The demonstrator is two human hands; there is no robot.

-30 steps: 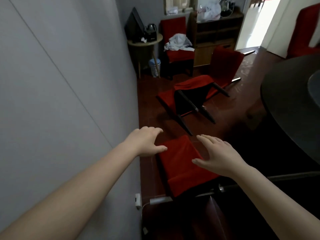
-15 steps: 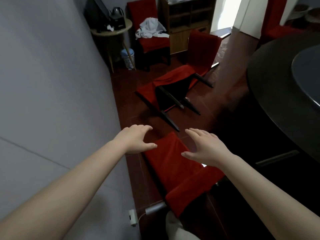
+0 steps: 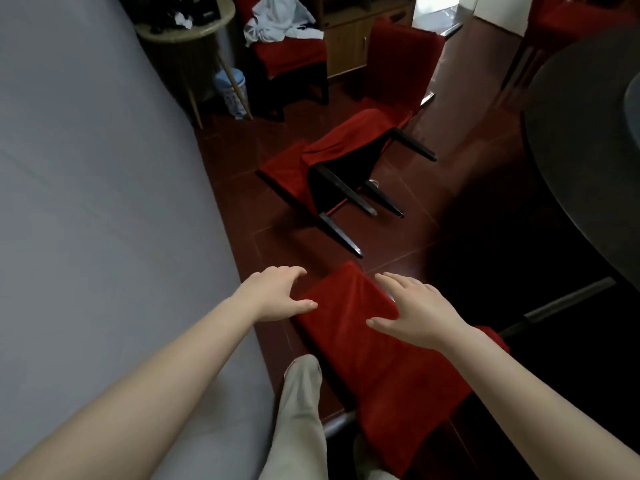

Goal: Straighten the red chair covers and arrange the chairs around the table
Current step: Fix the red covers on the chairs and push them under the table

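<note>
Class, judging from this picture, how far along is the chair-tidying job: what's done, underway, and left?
Done: nothing visible. In hand: the left hand and right hand, both open, reach over the nearest chair, lying on the floor. Left: stand it up, right the tipped chair beyond, smooth the covers, and set the chairs at the table.

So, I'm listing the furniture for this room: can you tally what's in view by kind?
Red-covered chairs: 5
Dining table: 1
Side table: 1
Wooden cabinet: 1
Total: 8
</note>
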